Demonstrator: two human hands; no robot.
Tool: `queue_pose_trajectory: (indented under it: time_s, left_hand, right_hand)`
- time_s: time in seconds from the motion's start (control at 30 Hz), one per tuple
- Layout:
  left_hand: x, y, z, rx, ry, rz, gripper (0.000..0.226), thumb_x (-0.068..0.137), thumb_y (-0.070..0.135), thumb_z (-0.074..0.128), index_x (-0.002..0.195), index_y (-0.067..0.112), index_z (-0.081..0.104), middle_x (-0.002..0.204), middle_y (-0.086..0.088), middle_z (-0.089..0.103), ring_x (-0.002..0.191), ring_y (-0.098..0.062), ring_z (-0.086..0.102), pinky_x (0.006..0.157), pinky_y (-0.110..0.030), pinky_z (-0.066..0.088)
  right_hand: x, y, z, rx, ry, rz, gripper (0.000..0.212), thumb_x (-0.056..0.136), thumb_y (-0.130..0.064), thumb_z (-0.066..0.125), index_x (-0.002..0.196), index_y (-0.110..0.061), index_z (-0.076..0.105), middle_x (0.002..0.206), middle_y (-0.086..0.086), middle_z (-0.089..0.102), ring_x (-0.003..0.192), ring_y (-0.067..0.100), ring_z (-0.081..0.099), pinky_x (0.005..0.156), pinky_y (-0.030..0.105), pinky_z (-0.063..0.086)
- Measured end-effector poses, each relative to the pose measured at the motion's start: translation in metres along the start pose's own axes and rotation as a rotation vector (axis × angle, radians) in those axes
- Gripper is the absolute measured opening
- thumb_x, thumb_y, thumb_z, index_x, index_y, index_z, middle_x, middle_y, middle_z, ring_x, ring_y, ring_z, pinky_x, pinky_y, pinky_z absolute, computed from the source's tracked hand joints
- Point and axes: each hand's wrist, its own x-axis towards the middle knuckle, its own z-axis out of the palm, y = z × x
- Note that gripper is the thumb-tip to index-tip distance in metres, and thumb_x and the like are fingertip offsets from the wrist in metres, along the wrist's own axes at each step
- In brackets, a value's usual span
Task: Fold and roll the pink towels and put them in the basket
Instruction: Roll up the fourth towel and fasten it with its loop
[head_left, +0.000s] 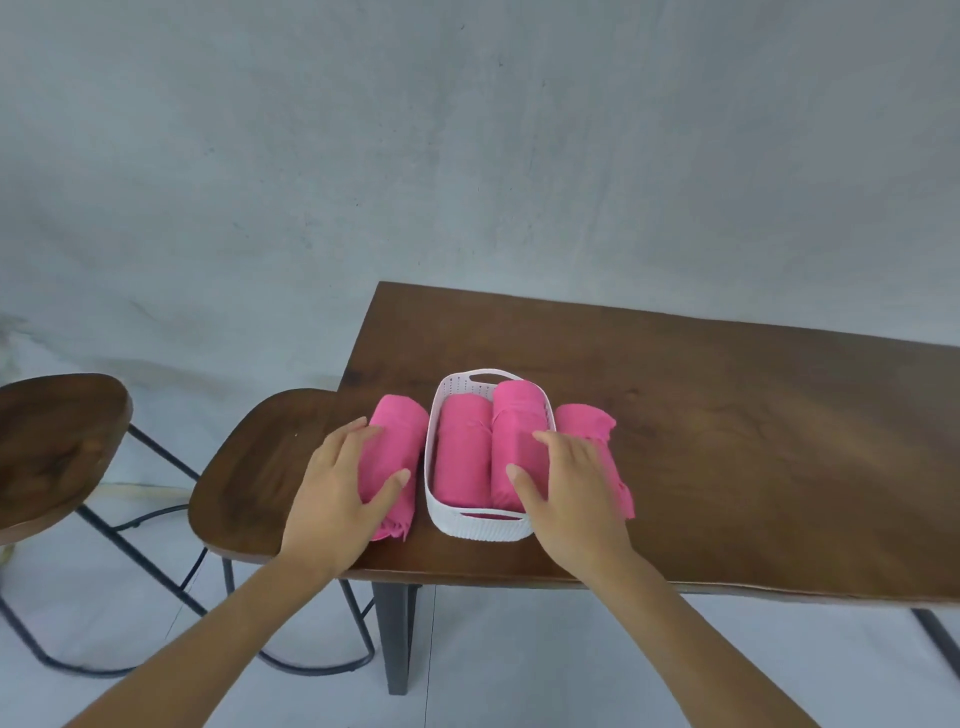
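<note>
Under your left hand (337, 488) sits a rolled pink towel (397, 431), lying on the counter (727, 441) and just touching the outside of the white basket (478, 530). That hand is spread wide and laid over the roll, thumb across the top and fingers down the outer side. It looks more like resting than clamping.

Your right hand (571, 483) is wide open too, with straight fingers on the taller roll (514, 415) inside the basket. Under its palm and to the outside there's a looser towel (587, 421) on the counter that looks half undone.

Between your thumbs, a second roll (462, 457) lies in the basket beside the taller one.

Handling-wise, I'd guess these are light, soft and squashy, and they'll unroll if you lift one by an end. Take the roll around its middle, fingers underneath, thumb pinning the free edge. The basket looks nearly full, so expect to squeeze things in. It's probably light plastic, so it may slide.
</note>
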Motion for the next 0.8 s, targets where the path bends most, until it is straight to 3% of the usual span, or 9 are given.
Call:
queue_pose_trajectory:
  time_s: [0.13,0.3,0.4,0.53,0.7,0.8]
  left_hand:
    - [0.017,-0.001,-0.009,0.102,-0.197,0.329,0.075,0.092,0.076,0.044,0.155,0.035,0.034,0.16,0.015,0.034,0.146,-0.009,0.031,0.116,-0.027,0.019]
    - [0.032,-0.004,-0.008,0.149,-0.336,0.516,0.08,0.091,0.081,0.027,0.158,0.037,0.029,0.165,0.02,0.021,0.151,-0.006,0.023,0.122,-0.037,0.013]
    - [0.034,-0.006,0.001,0.115,-0.403,0.509,0.085,0.09,0.082,0.022,0.161,0.034,0.022,0.166,0.022,0.011,0.153,-0.001,0.012,0.127,-0.045,0.006]
    - [0.035,-0.011,0.007,0.085,-0.418,0.525,0.088,0.091,0.082,0.02,0.163,0.032,0.012,0.168,0.022,0.001,0.151,0.007,-0.004,0.128,-0.042,-0.001]
    - [0.032,-0.009,0.004,0.049,-0.399,0.519,0.088,0.091,0.08,0.023,0.162,0.03,0.014,0.167,0.02,0.003,0.152,0.005,0.0,0.127,-0.041,-0.003]
    - [0.031,-0.007,0.003,0.046,-0.389,0.506,0.09,0.089,0.081,0.021,0.162,0.029,0.016,0.168,0.019,0.006,0.153,0.003,0.004,0.127,-0.041,-0.004]
  right_hand:
    - [0.006,-0.015,0.012,-0.074,-0.096,0.137,0.075,0.098,-0.061,0.045,0.154,-0.014,0.026,0.152,0.006,0.041,0.143,0.027,0.032,0.116,0.043,0.033]
    - [0.029,-0.033,0.031,0.045,0.03,0.403,0.072,0.084,-0.055,0.068,0.133,-0.007,0.048,0.123,0.009,0.061,0.118,0.031,0.054,0.102,0.049,0.045]
    - [0.041,-0.041,0.036,0.086,0.049,0.508,0.083,0.07,-0.057,0.078,0.13,-0.007,0.052,0.122,0.008,0.062,0.115,0.031,0.056,0.101,0.05,0.045]
    - [0.05,-0.045,0.031,0.133,0.032,0.601,0.091,0.062,-0.061,0.082,0.134,-0.014,0.052,0.126,0.006,0.059,0.123,0.031,0.051,0.104,0.051,0.042]
    - [0.046,-0.059,0.034,0.022,0.036,0.596,0.093,0.073,-0.057,0.079,0.149,-0.025,0.034,0.146,0.011,0.036,0.14,0.036,0.026,0.114,0.05,0.025]
    - [0.043,-0.066,0.042,-0.046,0.076,0.512,0.092,0.076,-0.055,0.075,0.149,-0.025,0.029,0.145,0.012,0.039,0.138,0.035,0.031,0.114,0.05,0.028]
